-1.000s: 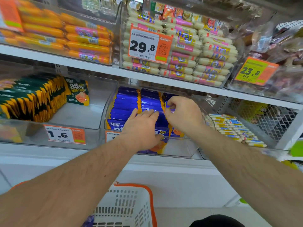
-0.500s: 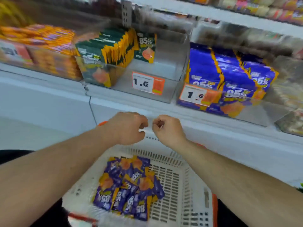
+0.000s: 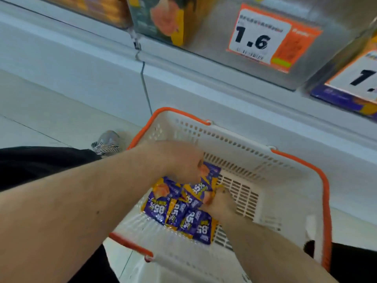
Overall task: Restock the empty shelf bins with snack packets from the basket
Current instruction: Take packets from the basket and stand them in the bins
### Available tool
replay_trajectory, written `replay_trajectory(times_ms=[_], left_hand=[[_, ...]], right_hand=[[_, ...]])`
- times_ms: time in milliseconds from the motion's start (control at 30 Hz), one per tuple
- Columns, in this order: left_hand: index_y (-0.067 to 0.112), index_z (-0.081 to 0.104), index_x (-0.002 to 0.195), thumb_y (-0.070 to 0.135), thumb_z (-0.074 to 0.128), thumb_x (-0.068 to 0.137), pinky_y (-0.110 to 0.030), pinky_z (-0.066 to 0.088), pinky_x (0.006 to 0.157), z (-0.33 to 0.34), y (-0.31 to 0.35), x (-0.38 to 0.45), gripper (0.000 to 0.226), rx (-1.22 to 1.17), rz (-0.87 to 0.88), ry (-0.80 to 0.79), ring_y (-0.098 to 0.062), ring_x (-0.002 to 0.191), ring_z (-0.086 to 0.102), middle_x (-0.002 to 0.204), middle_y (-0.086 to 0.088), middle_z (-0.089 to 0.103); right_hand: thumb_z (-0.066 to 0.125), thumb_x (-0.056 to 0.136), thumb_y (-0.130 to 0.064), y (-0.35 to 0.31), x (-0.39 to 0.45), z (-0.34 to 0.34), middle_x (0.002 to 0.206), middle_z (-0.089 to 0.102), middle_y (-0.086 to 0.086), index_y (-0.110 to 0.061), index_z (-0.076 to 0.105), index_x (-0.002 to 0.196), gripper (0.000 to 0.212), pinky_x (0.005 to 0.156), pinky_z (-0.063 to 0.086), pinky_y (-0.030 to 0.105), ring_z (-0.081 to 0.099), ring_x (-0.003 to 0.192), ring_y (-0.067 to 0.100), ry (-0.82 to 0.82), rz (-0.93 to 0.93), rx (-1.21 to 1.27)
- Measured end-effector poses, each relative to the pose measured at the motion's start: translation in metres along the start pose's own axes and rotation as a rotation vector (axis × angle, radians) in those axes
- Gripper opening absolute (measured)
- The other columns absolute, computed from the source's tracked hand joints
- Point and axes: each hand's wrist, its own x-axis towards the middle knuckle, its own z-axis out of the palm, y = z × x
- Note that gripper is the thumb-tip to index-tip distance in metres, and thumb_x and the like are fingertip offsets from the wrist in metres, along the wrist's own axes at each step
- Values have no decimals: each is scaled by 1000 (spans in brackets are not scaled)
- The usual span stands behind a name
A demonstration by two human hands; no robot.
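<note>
From the head view, both hands were down inside the white, orange-rimmed basket (image 3: pixel 289 180). The left hand (image 3: pixel 175 162) was curled over the purple snack packets (image 3: pixel 179 211) heaped on the basket floor; the right hand (image 3: pixel 219 203) pinched one packet's edge (fingers blurred). Above, a clear shelf bin (image 3: pixel 214 43) carried a 1.6 price tag (image 3: pixel 271 37).

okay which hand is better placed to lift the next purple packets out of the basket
Probably the right hand: its fingers already curl into the purple packets at the pile's edge in the basket. The left hand sits blurred over the pile's far end; its hold is unclear.
</note>
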Motion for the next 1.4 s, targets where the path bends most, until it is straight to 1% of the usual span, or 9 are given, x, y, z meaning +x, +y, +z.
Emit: replay_trajectory(times_ms=[133,300,433,700,800,933,1067,1200,1400], left_hand=[[12,56,123,38,52,96,-41,49,96,4,-5,5,38,-8,-40,-54,-26,114,59,126,-8,60],[11,57,127,35,50,96,-39,50,91,2,-2,5,40,-28,-39,-55,-25,100,61,120,-9,63],[11,58,127,35,51,95,-39,51,94,-4,5,6,41,-40,-25,-52,-24,105,62,117,-5,65],[13,52,108,56,48,94,-33,44,88,-1,33,8,45,-96,-31,31,-22,95,54,109,-7,54],[19,46,139,58,52,92,-34,42,102,0,56,-5,62,-369,26,100,-19,118,55,138,1,53],[36,67,106,34,72,82,-43,49,100,-3,101,-5,24,-894,254,397,-9,103,66,108,12,72],[31,70,90,35,69,64,-48,55,86,-9,150,2,27,-1026,295,657,-23,91,70,93,0,75],[30,60,83,10,69,83,-15,45,61,-21,189,8,22,-808,348,734,-13,72,64,77,6,68],[24,65,114,18,70,85,-26,49,72,-64,253,7,30,-614,546,846,-16,88,62,97,6,68]], right_hand=[[83,49,-66,-11,6,0,113,56,3,-20,50,114,87,86,48,36,58,108,27,39,76,-32],[75,78,-27,-9,11,-15,82,60,0,-18,50,81,26,59,47,28,59,71,15,-143,28,206],[61,91,-21,-7,-5,-64,64,47,-1,-16,44,66,30,46,34,22,41,54,11,-205,-18,213],[67,90,-8,20,-90,-209,97,72,3,-19,65,104,17,59,52,22,70,82,17,-195,-180,664],[62,92,0,29,-125,-246,95,69,4,-15,65,104,20,71,55,27,66,80,16,-201,-236,886],[61,91,1,46,-159,-278,113,70,12,-9,63,120,31,99,48,45,65,104,29,-159,-286,914],[78,78,-8,62,-186,-304,107,72,14,-11,69,100,24,101,49,50,67,105,31,170,-243,795],[83,60,-34,81,-219,-338,117,62,-1,-21,62,116,61,93,48,38,58,110,21,848,-294,271],[70,87,-27,107,-255,-382,121,59,0,-22,54,122,40,88,46,36,55,111,22,957,-313,-27]])
